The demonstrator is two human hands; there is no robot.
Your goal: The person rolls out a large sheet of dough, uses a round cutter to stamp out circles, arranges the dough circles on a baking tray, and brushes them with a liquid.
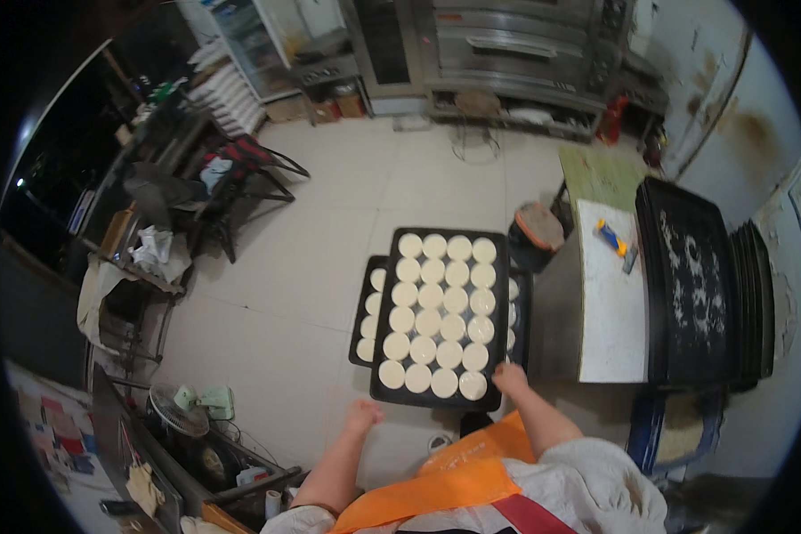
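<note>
A black baking tray (440,402) lies in front of me, filled with rows of round, pale, flat dough pieces (428,321). Beneath it, turned crosswise, a second black tray (362,351) shows similar rounds on both sides. My right hand (510,380) is closed at the upper tray's near right edge, its fingers against the rim. Just off the near left corner is my left hand (365,414), fingers curled in. Whether that hand touches the rim, or has anything in it, is hard to see.
On the right, a white-topped counter (603,311) carries a blue-and-yellow-handled scraper (611,238) and several upright black trays (685,276). A lidded bucket (540,227) stands beside it. Ovens (512,53) line the back wall. Chairs (249,169) and a fan (178,409) are on the left.
</note>
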